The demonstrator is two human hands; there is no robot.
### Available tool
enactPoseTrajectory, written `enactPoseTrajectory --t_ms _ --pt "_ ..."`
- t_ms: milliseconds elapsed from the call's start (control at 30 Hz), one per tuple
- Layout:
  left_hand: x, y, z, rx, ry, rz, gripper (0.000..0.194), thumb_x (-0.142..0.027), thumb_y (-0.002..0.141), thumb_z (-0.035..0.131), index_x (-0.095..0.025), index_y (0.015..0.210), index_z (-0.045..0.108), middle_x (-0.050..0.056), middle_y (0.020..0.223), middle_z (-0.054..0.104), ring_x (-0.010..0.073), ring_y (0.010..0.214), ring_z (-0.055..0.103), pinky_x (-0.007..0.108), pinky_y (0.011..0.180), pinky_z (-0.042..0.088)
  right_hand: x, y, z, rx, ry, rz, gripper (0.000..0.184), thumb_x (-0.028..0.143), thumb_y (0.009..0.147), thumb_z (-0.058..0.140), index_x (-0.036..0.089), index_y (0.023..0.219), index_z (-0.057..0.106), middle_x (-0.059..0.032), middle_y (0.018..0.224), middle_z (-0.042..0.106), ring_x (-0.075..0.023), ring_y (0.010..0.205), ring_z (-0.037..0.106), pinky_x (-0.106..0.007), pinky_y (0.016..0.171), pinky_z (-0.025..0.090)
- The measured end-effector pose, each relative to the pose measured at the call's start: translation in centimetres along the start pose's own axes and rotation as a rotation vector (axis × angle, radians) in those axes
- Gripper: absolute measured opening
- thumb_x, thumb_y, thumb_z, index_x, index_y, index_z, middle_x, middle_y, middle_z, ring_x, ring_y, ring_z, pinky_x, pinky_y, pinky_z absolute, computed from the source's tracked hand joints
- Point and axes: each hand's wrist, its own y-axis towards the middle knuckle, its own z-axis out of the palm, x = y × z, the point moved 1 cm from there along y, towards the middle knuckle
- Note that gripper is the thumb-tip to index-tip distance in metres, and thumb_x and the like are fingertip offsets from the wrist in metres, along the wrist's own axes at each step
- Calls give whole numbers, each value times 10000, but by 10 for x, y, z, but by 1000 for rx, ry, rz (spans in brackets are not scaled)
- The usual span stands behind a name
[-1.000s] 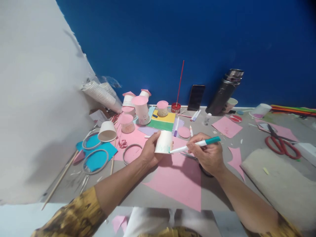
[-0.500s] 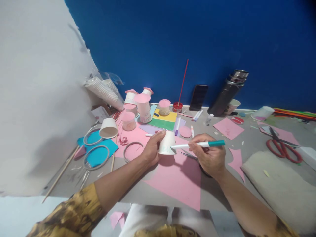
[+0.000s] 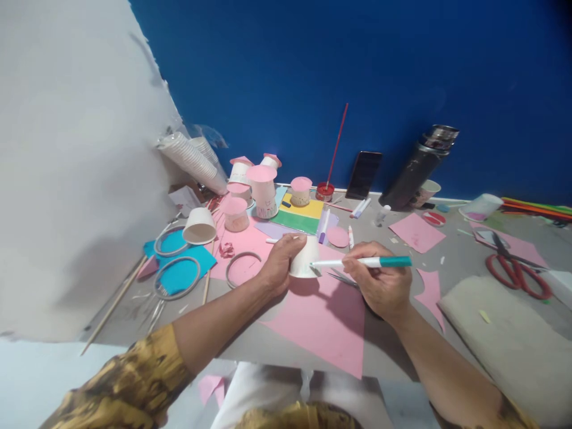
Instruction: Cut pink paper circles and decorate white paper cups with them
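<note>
My left hand (image 3: 282, 263) is closed around a white paper cup (image 3: 305, 257), which is upside down with faint green marks near its rim. In my right hand (image 3: 379, 283) is a white marker with a teal end (image 3: 369, 262), its tip touching the cup's side. Beneath both hands lies a large sheet of pink paper (image 3: 326, 330). Scissors (image 3: 342, 278) rest partly hidden under my right hand. Farther back stand several decorated cups with pink paper discs on top, such as a tall stacked one (image 3: 264, 193).
A stack of paper cups (image 3: 192, 158) leans at the back left. Nearby are grey rings (image 3: 176, 278) on blue paper and a cup on its side (image 3: 199, 226). Toward the right are a dark flask (image 3: 415, 170), a phone (image 3: 364, 174), red-handled scissors (image 3: 518, 277) and a folded cloth (image 3: 509, 345).
The camera view has shifted slightly, moving most things a little to the right. My left hand still grips the cup, and the marker tip stays on its side.
</note>
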Motion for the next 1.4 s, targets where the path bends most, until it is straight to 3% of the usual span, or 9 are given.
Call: enactPoseTrajectory --t_ms 133,267,400,533,667,800,933,1067,1400 --pt "-1 -2 0 -42 74 9 429 -387 616 900 -140 855 642 -9 710 603 124 602 542 237 536 422 -1 -1 2 98 -10 -8 136 244 893 707 222 761 682 26 612 647 -108 471 546 -220 453 434" --pt "0 -2 0 -63 100 17 455 -414 624 900 -142 880 641 -8 725 615 127 594 551 253 542 432 -1 -2 0 38 -37 -11 112 228 895 708 223 785 687 21 645 667 -110 498 566 -219 467 434" --pt "-1 -2 0 -74 116 24 472 -421 619 903 -138 887 636 -8 721 620 126 586 557 253 533 438 -1 -2 0 95 -15 -14 138 228 895 710 222 761 676 36 603 633 -99 463 529 -214 442 408" --pt "-3 -4 3 -111 130 10 512 -391 609 919 -160 948 613 -1 779 652 150 604 598 273 529 468 -2 -2 2 54 -19 -35 98 248 910 702 224 816 690 14 669 673 -117 516 570 -233 480 445" --pt "-2 -4 2 -148 183 25 516 -349 592 936 -166 960 624 7 800 664 161 643 631 276 564 488 -3 -3 4 184 -18 -49 129 266 911 691 216 793 678 16 636 655 -111 485 535 -239 468 432" --pt "2 -1 -2 -177 236 42 529 -352 601 938 -178 983 616 10 826 653 166 671 640 279 587 500 -3 -3 4 131 -44 -47 132 275 924 678 217 804 679 7 654 673 -120 507 562 -245 483 441" --pt "4 -1 -3 -196 309 47 546 -359 618 930 -180 1017 604 14 843 646 171 697 640 287 606 512 -1 -2 6 213 -44 -66 141 261 922 673 214 790 670 18 634 655 -105 481 528 -240 480 425" --pt "3 -3 -3 -208 349 71 535 -364 618 935 -185 1010 617 25 854 660 166 724 632 277 632 506 1 -2 7 163 -41 -117 108 225 925 674 208 819 664 12 662 660 -104 500 533 -239 496 422" --pt "4 -3 -4 -224 472 95 511 -395 648 912 -185 1011 620 47 907 670 194 791 639 304 666 510 2 -2 8 212 -56 -142 118 211 929 667 205 812 656 17 653 653 -102 509 540 -229 499 414"
